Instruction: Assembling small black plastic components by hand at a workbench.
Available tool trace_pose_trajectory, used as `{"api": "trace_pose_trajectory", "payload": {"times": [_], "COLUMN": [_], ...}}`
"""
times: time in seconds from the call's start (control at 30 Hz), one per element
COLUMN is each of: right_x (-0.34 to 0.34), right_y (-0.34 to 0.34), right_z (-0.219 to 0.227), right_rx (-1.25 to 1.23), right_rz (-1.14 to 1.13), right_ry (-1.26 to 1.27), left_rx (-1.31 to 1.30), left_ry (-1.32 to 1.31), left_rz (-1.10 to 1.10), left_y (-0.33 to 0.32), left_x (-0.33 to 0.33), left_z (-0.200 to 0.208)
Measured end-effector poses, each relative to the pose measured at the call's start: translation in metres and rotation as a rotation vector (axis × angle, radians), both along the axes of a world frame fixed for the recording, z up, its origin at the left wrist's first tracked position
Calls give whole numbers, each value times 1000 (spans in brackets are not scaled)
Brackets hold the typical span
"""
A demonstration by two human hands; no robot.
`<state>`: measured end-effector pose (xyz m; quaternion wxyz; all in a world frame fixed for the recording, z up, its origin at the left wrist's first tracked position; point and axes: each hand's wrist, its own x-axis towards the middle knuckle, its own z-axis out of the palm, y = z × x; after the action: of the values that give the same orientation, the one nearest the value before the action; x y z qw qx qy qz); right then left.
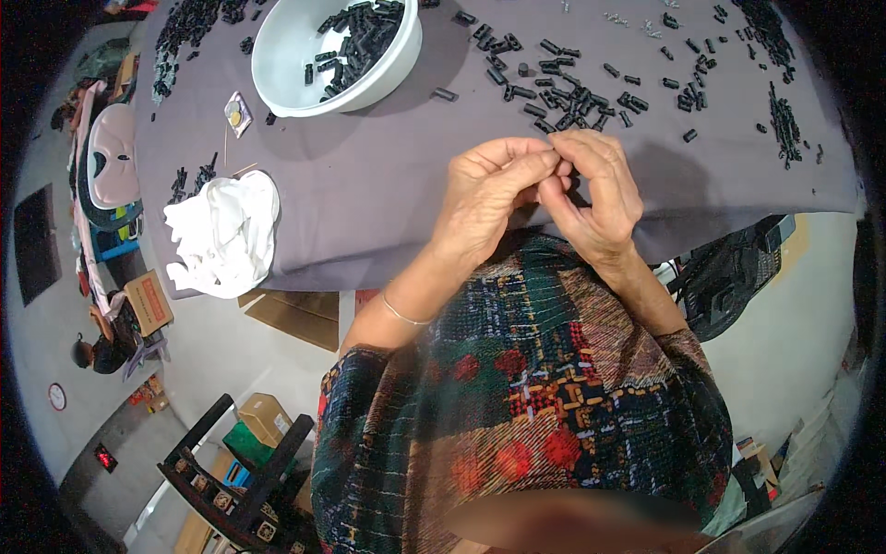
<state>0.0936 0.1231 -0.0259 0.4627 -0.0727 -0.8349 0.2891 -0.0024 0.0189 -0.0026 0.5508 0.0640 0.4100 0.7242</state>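
Off to the far left, a cardboard carton bears reddish print too small to read. Over the grey tablecloth's near edge, the left hand and right hand meet tip to tip, bent into pinches, forearms slanting inward; whether they clamp anything cannot be told. Black tubular fittings lie scattered just beyond, more inside the white basin.

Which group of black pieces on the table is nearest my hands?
The short black tubes just beyond your right hand, right of the white bowl. The thin black pieces at far right and small black pieces beside the white cloth lie farther.
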Motion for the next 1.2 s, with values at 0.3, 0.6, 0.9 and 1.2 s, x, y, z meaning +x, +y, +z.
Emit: {"api": "trace_pose_trajectory", "payload": {"times": [0.3, 0.6, 0.9, 1.2], "right_x": [-2, 3, -1, -3], "right_y": [1, 2, 12, 21], "right_z": [13, 21, 12, 2], "right_rx": [92, 171, 251, 280], "right_rz": [-76, -60, -57, -48], "right_ry": [-123, -363, -275, -166], "left_rx": [-58, -66, -81, -77], "left_ry": [30, 71, 66, 115], "left_rz": [112, 90, 112, 101], "left_y": [2, 2, -7, -5], "left_x": [1, 1, 2, 3], "left_z": [1, 1, 0, -6]}}
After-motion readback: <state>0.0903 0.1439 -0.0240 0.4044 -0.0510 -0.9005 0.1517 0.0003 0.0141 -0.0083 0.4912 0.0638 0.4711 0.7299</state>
